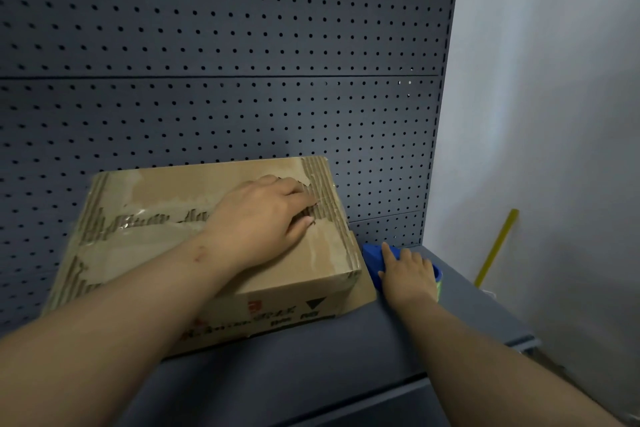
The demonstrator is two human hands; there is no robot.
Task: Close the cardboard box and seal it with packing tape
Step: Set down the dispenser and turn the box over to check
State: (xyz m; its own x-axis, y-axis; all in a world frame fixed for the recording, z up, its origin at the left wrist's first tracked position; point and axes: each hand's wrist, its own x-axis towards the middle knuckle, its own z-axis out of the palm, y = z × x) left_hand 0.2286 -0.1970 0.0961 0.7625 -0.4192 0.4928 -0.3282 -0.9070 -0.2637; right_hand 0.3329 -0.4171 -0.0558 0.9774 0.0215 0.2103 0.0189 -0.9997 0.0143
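A worn cardboard box (145, 218) lies on the grey workbench (311, 357) with its top flaps down. Old tape and torn paper streak its lid. My left hand (263, 215) rests flat on the right part of the lid, fingers straight and pointing right. Just right of the box sits a blue tape dispenser (372, 255). My right hand (408, 274) lies on top of it with the fingers curled over it, the index finger stretched along its blue body. Most of the dispenser is hidden under that hand.
A dark pegboard (225, 62) rises directly behind the box. The bench ends at its right edge near a pale wall (554, 114), where a yellow stick (497, 246) leans.
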